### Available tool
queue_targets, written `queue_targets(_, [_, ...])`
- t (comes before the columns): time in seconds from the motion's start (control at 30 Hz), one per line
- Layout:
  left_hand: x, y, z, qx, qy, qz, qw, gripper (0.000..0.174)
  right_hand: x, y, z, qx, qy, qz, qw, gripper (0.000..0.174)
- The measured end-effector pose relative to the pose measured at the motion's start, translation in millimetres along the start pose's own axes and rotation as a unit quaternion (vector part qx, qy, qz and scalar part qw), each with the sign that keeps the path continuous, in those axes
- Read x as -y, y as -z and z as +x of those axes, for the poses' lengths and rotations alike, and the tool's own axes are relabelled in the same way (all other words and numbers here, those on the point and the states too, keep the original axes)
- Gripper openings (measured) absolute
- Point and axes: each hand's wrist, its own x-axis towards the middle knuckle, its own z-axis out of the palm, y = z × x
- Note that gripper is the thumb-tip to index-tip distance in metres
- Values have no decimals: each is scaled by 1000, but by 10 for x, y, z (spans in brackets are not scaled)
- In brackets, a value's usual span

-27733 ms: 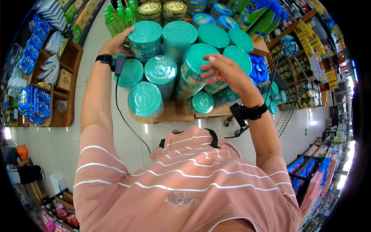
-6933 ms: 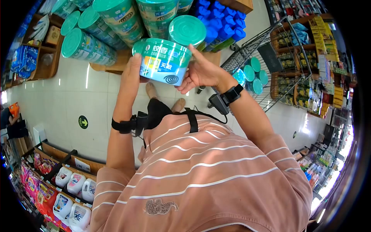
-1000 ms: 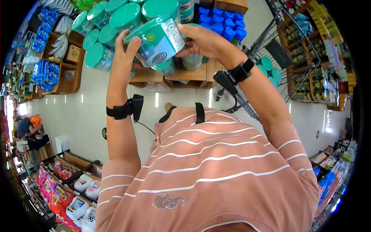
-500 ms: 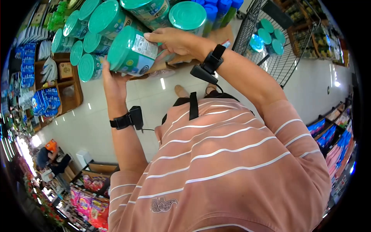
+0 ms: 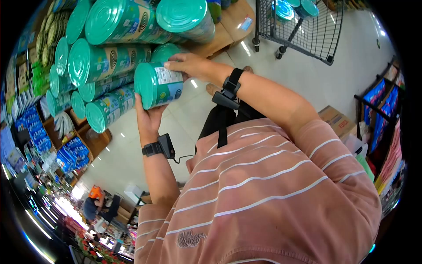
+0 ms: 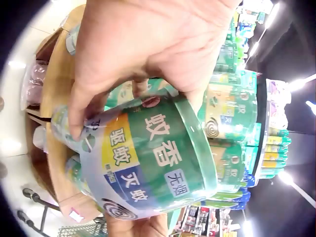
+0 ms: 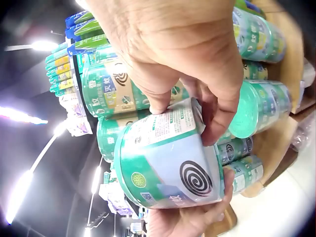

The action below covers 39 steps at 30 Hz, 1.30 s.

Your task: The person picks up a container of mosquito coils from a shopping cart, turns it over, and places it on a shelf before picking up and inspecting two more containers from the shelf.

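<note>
I hold a green mosquito-coil can point(image 5: 158, 86) on its side in both hands, its lid facing left. My left hand point(image 5: 147, 116) cups it from below, fingers curled round its wall. My right hand point(image 5: 184, 66) grips its far end from above. In the left wrist view the left hand point(image 6: 148, 44) wraps the can point(image 6: 148, 163) over its blue and yellow label. In the right wrist view the right hand point(image 7: 182, 54) pinches the can point(image 7: 168, 158) at its rim, with the left hand point(image 7: 192, 217) beneath.
A stack of like green cans point(image 5: 105, 53) fills a wooden display stand point(image 5: 228, 22) just behind the held can. A wire shopping cart point(image 5: 303, 26) with several cans stands at the upper right. A cardboard box point(image 5: 336, 121) sits on the tiled floor to the right.
The can has come down and away from the stack, and turned onto its side with the lid to the left. Both hands kept hold; my view swung left.
</note>
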Motion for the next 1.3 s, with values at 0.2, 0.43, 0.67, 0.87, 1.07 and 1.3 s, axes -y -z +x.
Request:
queue_targets(0.2, [203,202,268,-16,-30,47,998,70,-656,189,244,-37,-18,42,998,68])
queue_targets(0.43, [246,22,647,30,-64,94,993,67,-655,137,133,-84,-29,79,993,72])
queue_targets(0.67, [252,71,966,-46,-30,166,985,72,-680,269,286,-90,-25,120,988,91])
queue_targets(0.87, [275,151,1134,-74,-18,207,975,71,-698,384,411,-89,-31,103,990,99])
queue_targets(1.07, [253,144,1141,-54,3,172,984,66,-716,390,448,-100,-30,128,986,97])
queue_targets(1.3, [254,202,1200,-52,3,174,983,64,-714,419,513,-105,-27,116,987,94])
